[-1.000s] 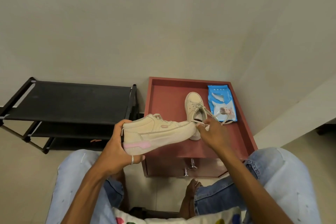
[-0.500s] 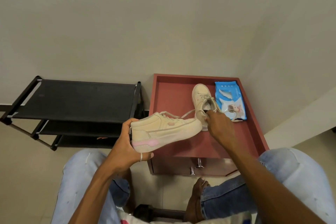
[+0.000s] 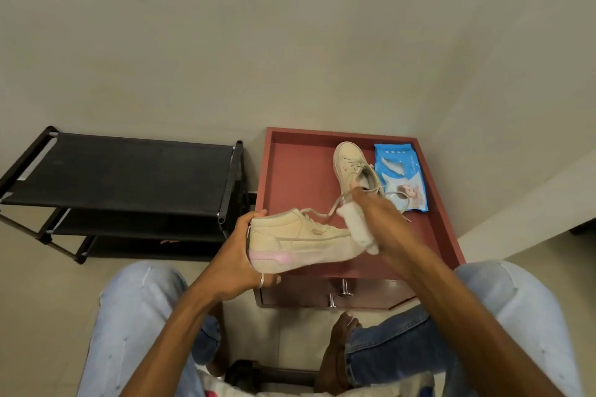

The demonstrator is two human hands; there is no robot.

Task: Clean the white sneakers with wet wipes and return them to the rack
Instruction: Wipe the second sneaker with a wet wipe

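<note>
Head view, centre frame: grips one sneaker (image 3: 300,243) by the heel, left hand (image 3: 238,263) fingers (image 3: 272,280) curled round it. Clasps a white wipe (image 3: 358,229) at its toe in the right hand (image 3: 383,219). Upper right, on the red surface (image 3: 300,177): second sneaker (image 3: 353,167) just beside a blue wipes pack (image 3: 401,180). Left: black rack (image 3: 122,171).

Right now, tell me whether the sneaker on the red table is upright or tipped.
Upright: the sneaker stands on its sole on the table, with its laces and opening facing up and its toe toward the wall.
</note>
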